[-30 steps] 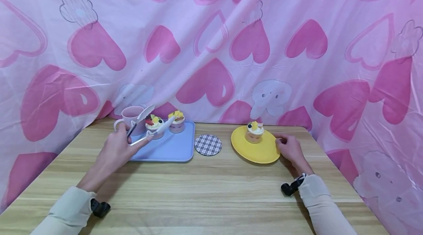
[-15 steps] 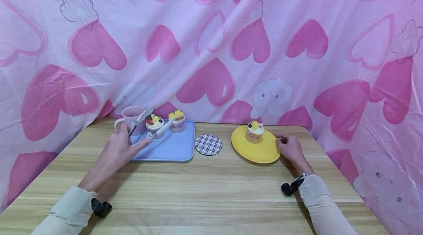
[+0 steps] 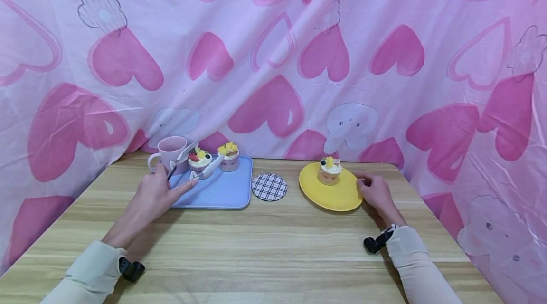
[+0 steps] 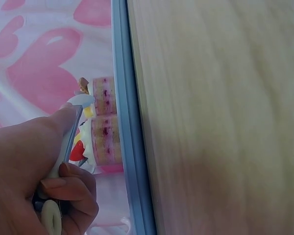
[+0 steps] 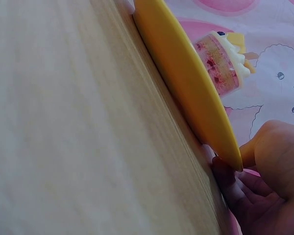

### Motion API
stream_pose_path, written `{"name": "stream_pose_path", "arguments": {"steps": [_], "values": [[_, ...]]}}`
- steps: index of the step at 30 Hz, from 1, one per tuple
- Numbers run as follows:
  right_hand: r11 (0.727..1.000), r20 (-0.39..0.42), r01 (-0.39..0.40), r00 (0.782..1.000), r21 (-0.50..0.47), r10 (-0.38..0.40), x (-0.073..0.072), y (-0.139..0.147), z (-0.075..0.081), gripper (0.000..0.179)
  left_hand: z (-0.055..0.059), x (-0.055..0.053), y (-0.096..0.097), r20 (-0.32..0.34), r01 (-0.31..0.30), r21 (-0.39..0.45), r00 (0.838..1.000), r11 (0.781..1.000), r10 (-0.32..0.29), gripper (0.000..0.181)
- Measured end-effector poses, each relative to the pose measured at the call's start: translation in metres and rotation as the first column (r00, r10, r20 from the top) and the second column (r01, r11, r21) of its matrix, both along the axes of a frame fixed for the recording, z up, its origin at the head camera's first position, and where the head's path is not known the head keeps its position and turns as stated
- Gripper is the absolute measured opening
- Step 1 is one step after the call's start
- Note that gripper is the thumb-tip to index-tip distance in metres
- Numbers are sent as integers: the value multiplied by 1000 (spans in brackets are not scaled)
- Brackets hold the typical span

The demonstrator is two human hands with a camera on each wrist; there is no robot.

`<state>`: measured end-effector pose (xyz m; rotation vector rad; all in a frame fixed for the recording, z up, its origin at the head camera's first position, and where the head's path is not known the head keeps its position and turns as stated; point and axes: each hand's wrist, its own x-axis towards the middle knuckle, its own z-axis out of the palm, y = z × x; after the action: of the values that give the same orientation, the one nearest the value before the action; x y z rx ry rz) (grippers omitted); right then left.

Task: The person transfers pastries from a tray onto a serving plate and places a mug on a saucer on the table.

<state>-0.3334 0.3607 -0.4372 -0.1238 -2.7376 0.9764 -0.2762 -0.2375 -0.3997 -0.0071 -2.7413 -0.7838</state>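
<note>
My left hand holds a pair of white-tipped tongs, whose arms stand either side of a dessert cup topped with cream and a strawberry. Whether the tips touch this cup I cannot tell. It stands on a blue tray, beside a second dessert cup with yellow fruit. On the right, my right hand pinches the rim of a yellow plate between thumb and fingers, clearly seen in the right wrist view. A third dessert cup sits on that plate.
A pink mug stands at the tray's back left. Between tray and plate lies a round checked coaster. Everything is on a wooden table, with a pink heart-print cloth hanging behind.
The tongs' arms have drawn closer together and dropped slightly around the strawberry-topped dessert cup. My right hand and the plate have stayed put.
</note>
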Motion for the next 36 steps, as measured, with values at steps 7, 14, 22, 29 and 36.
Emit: {"name": "stream_pose_path", "arguments": {"steps": [7,14,22,29,36], "values": [[1000,-1,6,1000,1,-6,1,-1,1,36,0,1,0,29,-6,7,1000,1000,6,111],[1000,12,4,1000,-8,-4,0,-2,2,37,3,4,-1,50,-8,8,999,1000,7,113],[1000,2,-4,1000,-10,4,-1,-2,2,36,6,7,0,81,-16,-13,997,1000,17,114],[1000,8,12,1000,-3,-12,-1,-1,1,35,1,7,-4,66,34,-36,997,999,-32,107],[1000,26,16,1000,-10,-16,0,-1,1,36,-1,6,-8,122,46,-35,992,998,-41,106]]}}
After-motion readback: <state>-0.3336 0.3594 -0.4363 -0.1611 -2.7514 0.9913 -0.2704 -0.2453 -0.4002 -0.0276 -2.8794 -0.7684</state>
